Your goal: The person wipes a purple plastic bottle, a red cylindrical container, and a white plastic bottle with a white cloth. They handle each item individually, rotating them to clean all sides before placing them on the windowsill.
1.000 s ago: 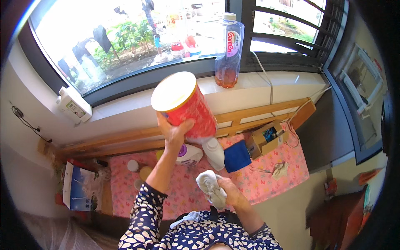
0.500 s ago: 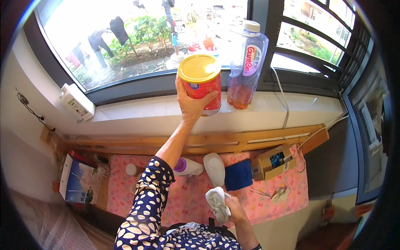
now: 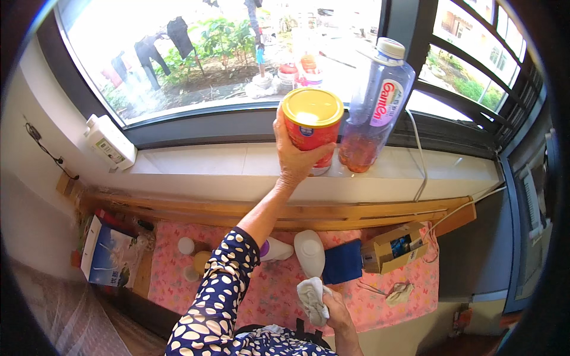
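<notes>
My left hand (image 3: 295,155) is wrapped round a red can (image 3: 310,134) with a yellow lid, at the windowsill (image 3: 219,160). Just right of the can stands a tall clear bluish plastic bottle (image 3: 375,110) with a white cap and some reddish contents at its bottom. The can and bottle are close together; I cannot tell whether they touch. Lower down, in front of my body, my right hand (image 3: 337,308) grips a bunched greyish-white cloth (image 3: 312,299) above the pink table cover.
Below the sill, a pink patterned cover (image 3: 285,296) bears a white bottle (image 3: 309,252), a purple-capped bottle (image 3: 278,250), a blue folded cloth (image 3: 342,261) and an open cardboard box (image 3: 395,246). A white jug (image 3: 111,142) stands at the sill's left end. A cable (image 3: 419,154) hangs over the sill.
My left hand with the red can is further right in view and now close beside the clear bottle. The view has shifted a little. My right hand still holds the cloth.
</notes>
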### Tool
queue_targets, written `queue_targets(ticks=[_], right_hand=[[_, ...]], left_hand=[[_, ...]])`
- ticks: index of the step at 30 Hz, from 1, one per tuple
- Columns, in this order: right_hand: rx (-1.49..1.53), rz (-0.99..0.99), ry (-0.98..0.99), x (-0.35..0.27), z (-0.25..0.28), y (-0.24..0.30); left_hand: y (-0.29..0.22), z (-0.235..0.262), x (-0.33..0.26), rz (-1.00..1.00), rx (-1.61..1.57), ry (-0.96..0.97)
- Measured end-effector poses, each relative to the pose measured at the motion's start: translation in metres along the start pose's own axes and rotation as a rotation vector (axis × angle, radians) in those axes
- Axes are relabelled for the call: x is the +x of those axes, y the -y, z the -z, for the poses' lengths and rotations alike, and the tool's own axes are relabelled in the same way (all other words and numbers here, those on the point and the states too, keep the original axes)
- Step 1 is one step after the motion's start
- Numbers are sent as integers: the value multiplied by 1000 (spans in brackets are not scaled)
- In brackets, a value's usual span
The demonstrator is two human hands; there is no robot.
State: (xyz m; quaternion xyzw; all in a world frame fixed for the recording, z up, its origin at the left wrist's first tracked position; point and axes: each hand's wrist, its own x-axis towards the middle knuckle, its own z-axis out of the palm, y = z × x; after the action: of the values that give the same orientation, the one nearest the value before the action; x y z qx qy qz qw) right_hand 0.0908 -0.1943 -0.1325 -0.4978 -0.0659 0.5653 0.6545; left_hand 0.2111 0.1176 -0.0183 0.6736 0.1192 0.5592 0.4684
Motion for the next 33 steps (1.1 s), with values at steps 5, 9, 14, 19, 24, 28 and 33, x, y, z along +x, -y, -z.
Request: queue_targets(ticks=[5,9,14,19,24,28,33], right_hand=[[-36,12,23,6,-11,1],[-178,8,51,1,-39,23],[-261,-5,93,7,-81,24],[-280,-44,154,21,-117,1],[-283,-77,162,41,-160,-22],[-271,-95,139,57,-194,-41],[-250,-97,88,73,-230,-67]], left_hand=[[15,11,-1,-215,297,23],[4,40,0,-132,447,-59],[7,147,19,-53,570,-322],[18,280,37,-60,785,-579],[38,412,67,-23,929,-764],[49,475,98,39,918,-810],[69,508,125,49,765,-717]])
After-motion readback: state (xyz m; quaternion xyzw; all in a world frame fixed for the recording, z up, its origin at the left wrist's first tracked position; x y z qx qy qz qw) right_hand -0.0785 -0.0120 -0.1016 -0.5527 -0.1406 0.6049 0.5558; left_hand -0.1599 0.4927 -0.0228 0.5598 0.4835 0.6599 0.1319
